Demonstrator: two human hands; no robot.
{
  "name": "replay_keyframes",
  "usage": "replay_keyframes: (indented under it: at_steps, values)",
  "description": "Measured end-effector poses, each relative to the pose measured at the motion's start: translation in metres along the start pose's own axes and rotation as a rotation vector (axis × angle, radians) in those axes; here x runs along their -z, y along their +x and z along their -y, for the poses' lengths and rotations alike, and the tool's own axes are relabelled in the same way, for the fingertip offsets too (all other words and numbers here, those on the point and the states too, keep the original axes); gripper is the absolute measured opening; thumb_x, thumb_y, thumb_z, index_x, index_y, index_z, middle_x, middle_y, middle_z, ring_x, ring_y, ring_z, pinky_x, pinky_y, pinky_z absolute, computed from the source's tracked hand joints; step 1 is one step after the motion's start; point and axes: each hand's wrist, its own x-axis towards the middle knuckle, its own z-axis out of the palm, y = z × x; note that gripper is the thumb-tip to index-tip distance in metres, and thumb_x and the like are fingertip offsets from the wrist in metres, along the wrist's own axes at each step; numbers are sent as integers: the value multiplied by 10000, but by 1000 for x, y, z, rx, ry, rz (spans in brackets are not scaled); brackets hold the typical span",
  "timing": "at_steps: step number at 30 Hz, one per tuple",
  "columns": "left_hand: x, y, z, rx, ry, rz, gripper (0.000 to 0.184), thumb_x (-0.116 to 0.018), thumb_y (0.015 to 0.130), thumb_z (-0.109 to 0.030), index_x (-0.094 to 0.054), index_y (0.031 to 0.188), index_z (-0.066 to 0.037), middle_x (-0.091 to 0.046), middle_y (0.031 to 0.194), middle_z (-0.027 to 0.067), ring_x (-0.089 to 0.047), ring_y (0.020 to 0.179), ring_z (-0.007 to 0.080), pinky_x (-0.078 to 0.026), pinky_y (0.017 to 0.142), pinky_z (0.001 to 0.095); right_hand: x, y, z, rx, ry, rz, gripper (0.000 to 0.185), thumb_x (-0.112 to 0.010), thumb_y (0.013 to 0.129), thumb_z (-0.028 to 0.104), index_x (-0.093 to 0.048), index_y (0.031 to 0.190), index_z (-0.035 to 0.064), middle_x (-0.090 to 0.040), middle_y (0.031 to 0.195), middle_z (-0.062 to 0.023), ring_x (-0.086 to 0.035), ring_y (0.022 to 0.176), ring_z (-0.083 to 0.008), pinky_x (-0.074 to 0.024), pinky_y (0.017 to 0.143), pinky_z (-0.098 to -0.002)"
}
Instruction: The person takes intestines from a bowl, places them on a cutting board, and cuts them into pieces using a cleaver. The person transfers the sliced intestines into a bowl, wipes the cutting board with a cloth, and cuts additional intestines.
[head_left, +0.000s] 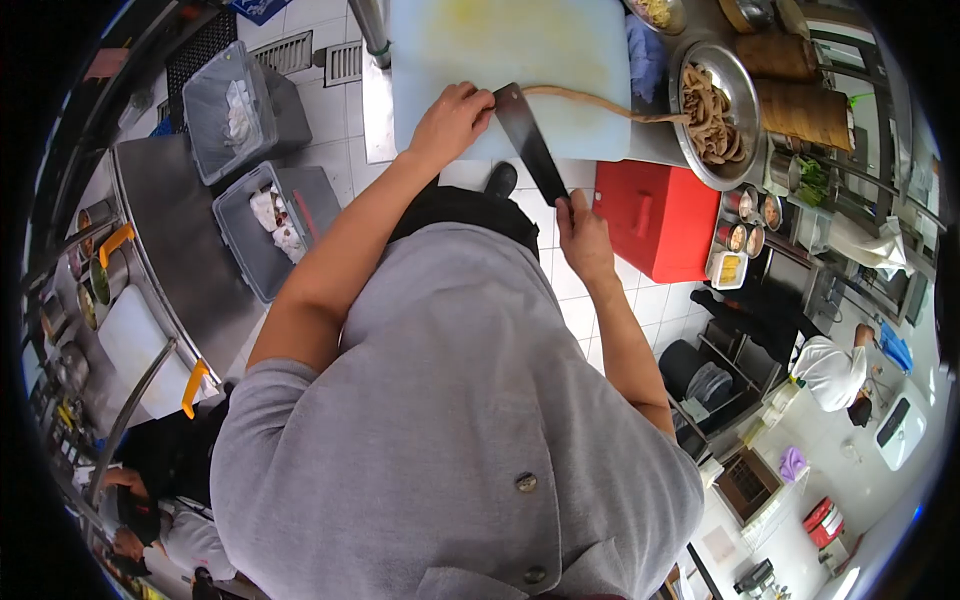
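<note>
White floor tiles (578, 318) show near the right grip (585, 235), which clasps a cleaver (530, 140). Over a cutting board (470, 45), the left grip (458, 125) curls at the blade's far end, pinching what I cannot tell. Right of it, a brown strip (580, 96) stretches to a metal bowl (740, 75).

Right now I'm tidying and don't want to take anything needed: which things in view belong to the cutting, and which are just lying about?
In use:
- knife, in the right hand
- brown strip
- cutting board
- metal bowl of similar strips

Apparently just lying about:
- bluish cloth
- red box
- grey bins
- purple bag
</note>
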Motion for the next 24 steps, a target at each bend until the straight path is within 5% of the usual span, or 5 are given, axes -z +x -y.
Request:
replay_keyframes:
  at_steps: [5,10,15,24]
  values:
    - [4,4,3,63,37,72,140,-740,885,-94,-680,1011,-78,-665,915,111,-678,915,328,-573,784,441,0,9,11,-3,-7,-29,195,-593,1063,187,-500,985,34,-658,730,-242,-663,724,-490,-472,573,-542]
    - [15,0,14,149,-140,-92,140,-756,882,-68,-712,1014,-54,-710,915,113,-727,770,255,-596,711,353,-2,12,25,-31,79,-68,169,-592,1063,171,-535,995,27,-713,818,-210,-687,735,-453,-512,586,-498]
    - [30,-9,22,224,-104,-56,161,-767,890,-74,-732,1046,-54,-719,921,100,-726,778,227,-596,716,334,5,4,44,-21,69,-190,200,-589,1071,165,-510,958,21,-660,725,-197,-657,635,-420,-492,553,-457]
    - [21,-11,6,201,-193,27,195,-740,890,-95,-704,1078,-59,-693,1022,129,-712,894,296,-582,823,397,15,-2,34,55,-22,-286,232,-587,1078,179,-493,937,20,-609,668,-212,-607,579,-428,-459,516,-464]
